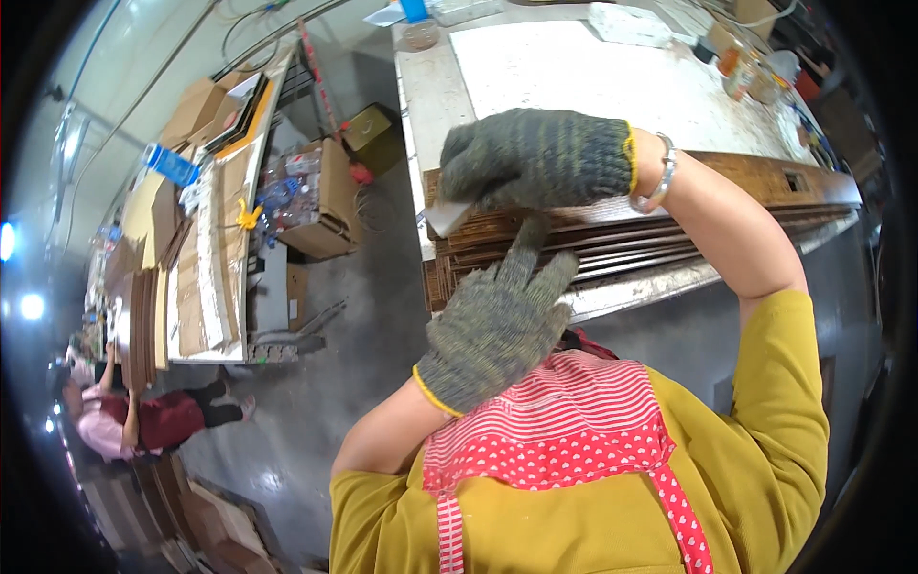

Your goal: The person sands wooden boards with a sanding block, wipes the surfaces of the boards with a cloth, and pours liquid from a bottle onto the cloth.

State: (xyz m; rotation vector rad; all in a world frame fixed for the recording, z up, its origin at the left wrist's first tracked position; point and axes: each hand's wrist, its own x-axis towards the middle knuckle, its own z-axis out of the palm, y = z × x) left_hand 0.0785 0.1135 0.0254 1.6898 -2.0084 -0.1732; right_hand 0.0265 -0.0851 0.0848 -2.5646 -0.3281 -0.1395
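Dark-green knit gloves with yellow cuffs on both hands. Right hand (535, 158) is closed, pinching a small white piece (447, 219) over the left end of the brown wooden boards (622, 230); glove hides most of the piece, can't tell its exact kind. Left hand (497, 325) is open, fingers spread, fingertips at the near side of the stack; can't tell if they press. Boards lie stacked along the near edge of the white workbench (419, 110), top one with a rectangular cutout (795, 182) near its right end. Both gloves block part of the view of the stack.

Behind the boards: large white sheet (564, 72), white block (629, 24) at the far side, bottles (738, 75) crowding the far right, blue cup (414, 10) and clear round container (421, 36) at far left.

Off to the left: second workbench (239, 346) loaded with cardboard (196, 277) and a blue bottle (172, 164). Carton (339, 201) of plastic bottles sits right beside it. Lower left, co-worker in maroon apron (172, 421) has both hands at upright brown panels (142, 325).
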